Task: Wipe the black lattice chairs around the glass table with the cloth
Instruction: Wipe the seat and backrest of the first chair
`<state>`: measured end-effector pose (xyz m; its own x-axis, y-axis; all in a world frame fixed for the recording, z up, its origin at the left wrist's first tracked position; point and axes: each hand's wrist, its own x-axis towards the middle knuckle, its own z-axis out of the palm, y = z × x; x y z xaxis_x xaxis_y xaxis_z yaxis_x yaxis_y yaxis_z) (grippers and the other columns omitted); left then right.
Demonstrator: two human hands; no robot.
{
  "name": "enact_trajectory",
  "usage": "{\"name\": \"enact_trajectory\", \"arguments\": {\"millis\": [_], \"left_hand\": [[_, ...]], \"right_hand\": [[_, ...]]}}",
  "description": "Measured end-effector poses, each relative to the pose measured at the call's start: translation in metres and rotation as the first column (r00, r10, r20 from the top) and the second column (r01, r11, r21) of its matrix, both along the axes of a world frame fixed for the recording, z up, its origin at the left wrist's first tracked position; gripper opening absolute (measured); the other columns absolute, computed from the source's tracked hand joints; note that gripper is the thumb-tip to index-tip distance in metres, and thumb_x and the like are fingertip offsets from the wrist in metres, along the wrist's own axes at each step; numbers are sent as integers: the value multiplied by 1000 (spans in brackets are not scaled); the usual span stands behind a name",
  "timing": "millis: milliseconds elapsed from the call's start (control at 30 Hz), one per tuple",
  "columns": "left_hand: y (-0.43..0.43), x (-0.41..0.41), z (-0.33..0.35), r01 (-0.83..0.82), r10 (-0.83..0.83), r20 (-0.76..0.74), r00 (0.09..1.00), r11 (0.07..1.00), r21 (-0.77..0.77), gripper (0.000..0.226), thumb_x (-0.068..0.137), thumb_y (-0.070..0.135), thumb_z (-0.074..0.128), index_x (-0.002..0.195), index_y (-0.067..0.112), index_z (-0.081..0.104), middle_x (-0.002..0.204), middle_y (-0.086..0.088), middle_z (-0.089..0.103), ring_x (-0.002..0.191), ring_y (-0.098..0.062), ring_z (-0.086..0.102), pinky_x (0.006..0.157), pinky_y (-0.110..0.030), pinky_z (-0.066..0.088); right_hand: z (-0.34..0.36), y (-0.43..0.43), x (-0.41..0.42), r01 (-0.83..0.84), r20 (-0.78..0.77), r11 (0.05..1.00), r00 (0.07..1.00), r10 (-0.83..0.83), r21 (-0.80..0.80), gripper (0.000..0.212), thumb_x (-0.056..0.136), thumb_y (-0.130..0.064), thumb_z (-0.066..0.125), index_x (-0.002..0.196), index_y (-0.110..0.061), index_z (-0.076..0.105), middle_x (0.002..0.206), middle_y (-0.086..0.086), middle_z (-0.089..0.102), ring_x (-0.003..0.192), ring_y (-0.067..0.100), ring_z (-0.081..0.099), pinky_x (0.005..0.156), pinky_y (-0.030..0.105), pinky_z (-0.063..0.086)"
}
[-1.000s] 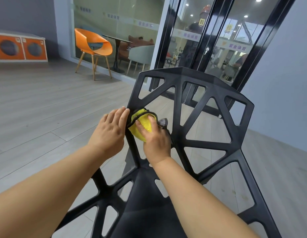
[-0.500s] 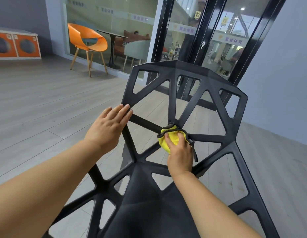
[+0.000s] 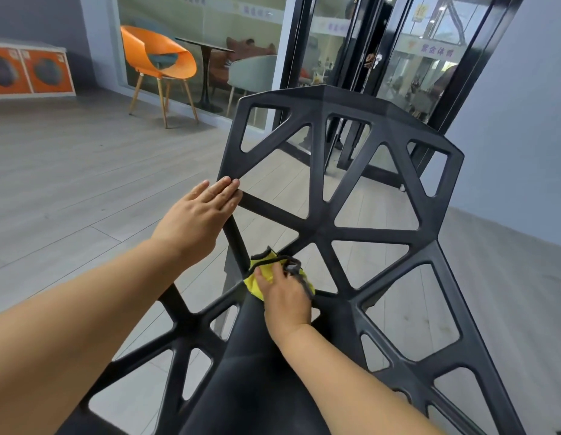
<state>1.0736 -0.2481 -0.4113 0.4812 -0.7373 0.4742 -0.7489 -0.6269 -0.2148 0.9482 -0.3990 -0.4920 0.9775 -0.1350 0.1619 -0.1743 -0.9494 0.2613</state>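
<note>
cloth [image 3: 262, 275] in right hand [image 3: 287, 301] — on chair [image 3: 351, 229]

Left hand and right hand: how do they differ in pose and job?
The left hand lies flat, fingers straight, on the black lattice chair, at its backrest edge; the right hand curls over the yellow cloth. The left hand sits mid-backrest; the right hand is lower, near the seat. The left hand holds nothing; the right hand presses the cloth to the frame. Both are bare and touch the same chair.

Orange chair [image 3: 161, 62] beside round dark table [image 3: 204, 48], orange-fronted low cabinet [image 3: 28, 70], black-framed glass doors [image 3: 395, 58]
</note>
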Motion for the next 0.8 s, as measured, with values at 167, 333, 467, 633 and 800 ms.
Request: {"name": "enact_trajectory", "arguments": {"millis": [167, 333, 467, 633, 800], "left_hand": [[0, 0, -2, 8, -8, 35, 999, 1000, 23, 64, 87, 4, 29, 148, 15, 10, 155, -3, 4, 142, -17, -3, 116, -35, -1], [-1, 2, -4, 0, -7, 70, 998, 995, 101, 61, 83, 14, -1, 143, 16, -2, 155, -3, 1, 145, -20, 1, 118, -38, 2], [-2, 4, -5, 6, -19, 104, 994, 992, 123, 67, 79, 12, -14, 145, 15, 0, 155, -3, 3, 145, -21, 5, 119, -39, 6], [-3, 10, -5, 12, -29, 160, 987, 995, 103, 63, 85, 13, 6, 140, 7, 37, 146, -10, 38, 135, -27, 36, 111, -42, 25], [-4, 6, -1, 11, -29, 171, 985, 994, 105, 60, 85, 11, 14, 133, 4, 49, 137, -13, 49, 127, -29, 48, 104, -45, 33]], "right_hand": [[12, -8, -6, -125, -122, 988, 986, 114, -90, 81, 87, -6, 58, 150, -24, 10, 144, 12, 21, 118, 32, 43, 96, 40, 41], [16, -25, -18, -169, -174, 969, 975, 137, -181, 69, 90, -10, 52, 149, -24, 20, 147, 9, 19, 122, 32, 40, 105, 41, 29], [19, -63, -34, 23, -151, 983, 987, -51, -181, 55, 88, -10, 52, 140, -23, 36, 139, 9, 28, 115, 28, 46, 96, 40, 33], [45, -89, -46, -75, 118, 973, 988, 102, -219, 53, 52, -3, 79, 99, -26, 72, 105, 9, 62, 62, 28, 57, 54, 32, 48], [82, -90, -18, -5, 385, 993, 922, 49, -115, 66, 63, 4, 66, 121, -27, 63, 116, 13, 59, 70, 32, 57, 58, 36, 48]]}}
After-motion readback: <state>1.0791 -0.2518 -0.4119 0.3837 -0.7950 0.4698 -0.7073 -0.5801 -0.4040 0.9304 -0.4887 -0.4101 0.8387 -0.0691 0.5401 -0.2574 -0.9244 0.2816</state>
